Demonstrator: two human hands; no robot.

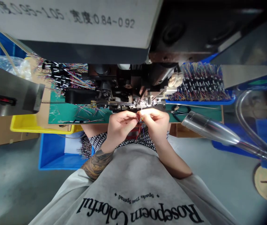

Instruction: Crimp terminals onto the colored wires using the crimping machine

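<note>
My left hand (121,125) and my right hand (156,123) meet in front of the crimping machine (128,84), fingertips pinched close together. Between them is a small bundle of thin coloured wires (140,128), with red and blue ends hanging below the fingers. Thumb and forefinger of each hand are closed on these wires. The right fingertips are nearest the lit working point of the machine, where a pale strand stands up. Exactly which wire each hand pinches is too small to make out.
Bundled wires fill a blue tray (201,101) at the right; more wire bundles (63,75) lie at the left. Loose wires (91,110) rest on the green mat (56,114). A metal lamp neck (213,129) juts in from the right. Yellow (42,125) and blue bins (51,156) stand left.
</note>
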